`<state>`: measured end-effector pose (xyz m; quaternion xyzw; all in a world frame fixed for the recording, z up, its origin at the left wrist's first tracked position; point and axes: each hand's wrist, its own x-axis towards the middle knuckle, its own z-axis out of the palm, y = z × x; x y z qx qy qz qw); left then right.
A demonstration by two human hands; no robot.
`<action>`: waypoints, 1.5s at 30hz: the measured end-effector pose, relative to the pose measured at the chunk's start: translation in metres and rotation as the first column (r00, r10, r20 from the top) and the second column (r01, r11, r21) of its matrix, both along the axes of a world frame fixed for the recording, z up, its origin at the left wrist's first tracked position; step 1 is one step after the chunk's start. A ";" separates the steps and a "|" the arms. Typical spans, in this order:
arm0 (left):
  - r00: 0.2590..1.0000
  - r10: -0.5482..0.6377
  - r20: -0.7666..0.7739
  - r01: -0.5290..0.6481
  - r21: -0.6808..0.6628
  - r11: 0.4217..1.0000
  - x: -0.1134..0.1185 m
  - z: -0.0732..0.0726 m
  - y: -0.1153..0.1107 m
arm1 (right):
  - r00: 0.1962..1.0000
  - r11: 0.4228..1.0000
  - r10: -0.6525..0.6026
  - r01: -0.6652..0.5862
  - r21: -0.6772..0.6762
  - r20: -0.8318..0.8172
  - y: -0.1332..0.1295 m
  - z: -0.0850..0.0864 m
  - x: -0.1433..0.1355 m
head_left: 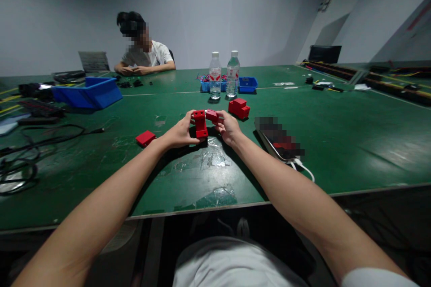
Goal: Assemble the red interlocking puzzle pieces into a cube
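Observation:
My left hand point(183, 132) grips a red block with holes and a recess point(201, 124), keeping it upright just above the table. Between the fingertips of my right hand point(229, 129) is a smaller red block point(212, 115), close beside the top of the first one; I cannot tell whether the two touch. A flat red block point(146, 138) lies left of my left wrist. Beyond my right hand sits a stepped red block point(239, 108). Fingers hide parts of both held pieces.
A phone with white cables point(278, 139) lies right of my right forearm. Two water bottles point(214, 76) stand ahead, by small blue bins point(248, 84). A larger blue bin point(88, 93) and black cables point(40, 143) are at left. Across the green table point(336, 130) sits a person point(148, 54).

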<state>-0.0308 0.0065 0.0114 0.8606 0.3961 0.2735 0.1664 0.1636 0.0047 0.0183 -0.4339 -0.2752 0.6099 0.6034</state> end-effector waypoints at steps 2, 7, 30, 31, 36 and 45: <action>1.000 0.000 0.002 0.000 0.004 1.000 0.000 -0.001 0.001 | 1.000 1.000 -0.014 0.014 -0.028 -0.024 -0.001 0.002 0.000; 1.000 0.007 0.002 -0.007 0.010 1.000 -0.001 -0.001 0.001 | 0.997 0.997 -0.018 0.013 -0.078 -0.070 -0.003 0.008 0.000; 1.000 -0.021 0.012 0.021 0.024 0.999 -0.001 -0.002 0.002 | 0.999 1.000 0.017 -0.017 0.007 -0.046 -0.003 0.003 -0.003; 1.000 -0.021 0.011 0.021 0.024 0.999 -0.001 -0.002 0.002 | 0.999 1.000 0.024 -0.023 0.009 -0.049 -0.004 0.003 -0.003; 1.000 -0.021 0.013 0.021 0.018 1.000 0.000 -0.001 0.001 | 0.998 0.998 0.043 -0.040 0.043 -0.053 -0.005 0.004 -0.003; 1.000 -0.020 -0.005 0.020 0.025 0.999 0.000 0.001 0.000 | 0.988 0.989 0.102 -0.088 0.119 -0.118 -0.009 0.003 -0.004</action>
